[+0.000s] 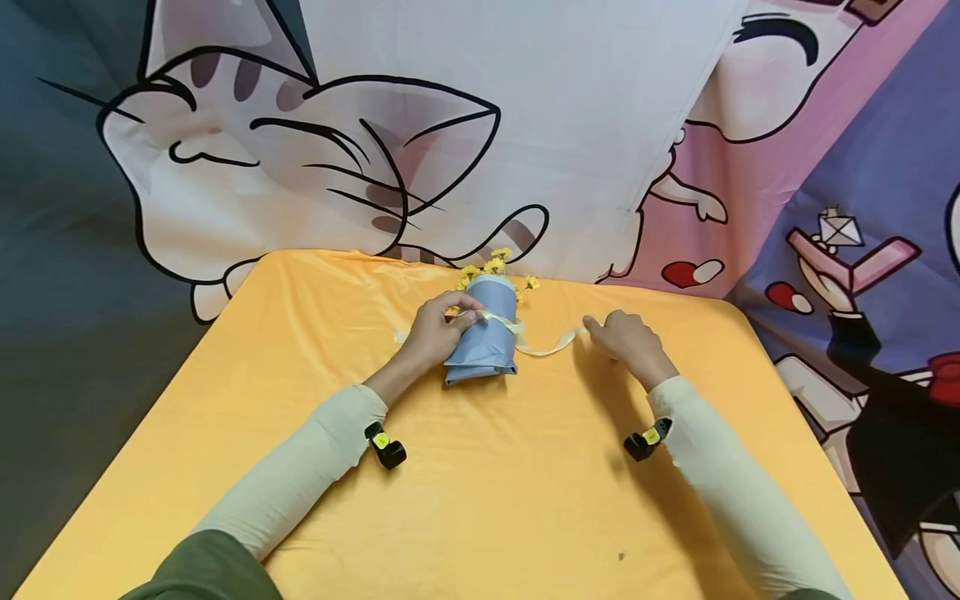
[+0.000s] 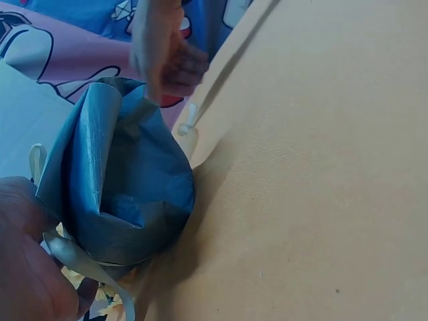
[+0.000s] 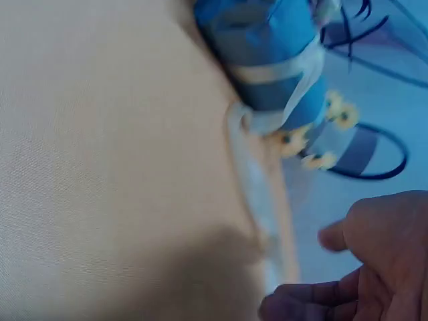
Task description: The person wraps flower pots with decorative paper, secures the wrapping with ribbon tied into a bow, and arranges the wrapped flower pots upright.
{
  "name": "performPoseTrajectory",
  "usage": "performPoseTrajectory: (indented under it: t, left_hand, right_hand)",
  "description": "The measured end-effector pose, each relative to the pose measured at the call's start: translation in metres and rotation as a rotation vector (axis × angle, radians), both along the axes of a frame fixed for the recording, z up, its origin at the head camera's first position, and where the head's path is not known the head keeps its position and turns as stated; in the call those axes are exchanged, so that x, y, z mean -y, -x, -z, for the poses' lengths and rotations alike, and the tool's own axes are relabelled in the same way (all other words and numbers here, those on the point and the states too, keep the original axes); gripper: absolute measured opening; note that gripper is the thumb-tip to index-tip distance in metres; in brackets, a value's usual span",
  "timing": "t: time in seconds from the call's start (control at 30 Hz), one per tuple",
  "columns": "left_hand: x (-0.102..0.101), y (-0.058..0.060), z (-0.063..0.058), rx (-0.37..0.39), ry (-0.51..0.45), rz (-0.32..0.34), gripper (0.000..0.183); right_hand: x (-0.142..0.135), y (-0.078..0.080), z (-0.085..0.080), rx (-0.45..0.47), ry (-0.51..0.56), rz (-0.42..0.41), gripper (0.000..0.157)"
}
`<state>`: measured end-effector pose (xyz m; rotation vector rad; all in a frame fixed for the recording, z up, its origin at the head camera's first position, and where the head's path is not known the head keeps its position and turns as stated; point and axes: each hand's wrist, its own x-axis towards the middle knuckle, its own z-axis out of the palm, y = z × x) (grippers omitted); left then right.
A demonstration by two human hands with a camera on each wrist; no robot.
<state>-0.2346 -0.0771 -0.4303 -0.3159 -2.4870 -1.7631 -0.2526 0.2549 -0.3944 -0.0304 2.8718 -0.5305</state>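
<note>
A bundle of yellow flowers (image 1: 495,266) wrapped in blue paper (image 1: 491,321) lies on the table, blooms toward the back. Around the paper runs a pale ribbon (image 1: 501,320), with one long tail (image 1: 546,352) trailing right. My left hand (image 1: 440,329) pinches the ribbon against the wrapping's left side. To the right, my right hand (image 1: 624,340) hovers beside the ribbon tail's far end. The right wrist view shows that hand's thumb (image 3: 334,236) apart from its forefinger, with the tail (image 3: 257,194) reaching the fingertips. Whether it touches them is unclear there.
A yellow cloth (image 1: 525,467) covers the table. Cartoon-printed fabric (image 1: 570,125) hangs behind and beside it. A small dark speck (image 1: 621,556) sits near the front edge. Each wrist carries a black camera (image 1: 386,447).
</note>
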Motion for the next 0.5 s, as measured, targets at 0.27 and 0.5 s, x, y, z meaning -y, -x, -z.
performPoseTrajectory:
  t: [0.27, 0.5]
  left_hand:
    - [0.001, -0.001, 0.001, -0.004, 0.028, -0.008, 0.011]
    - [-0.001, 0.000, 0.001, -0.042, 0.046, -0.002, 0.011]
  right_hand:
    - [-0.004, 0.028, 0.021, 0.223, 0.075, 0.009, 0.046]
    - [0.007, 0.056, 0.009, -0.080, 0.303, -0.080, 0.028]
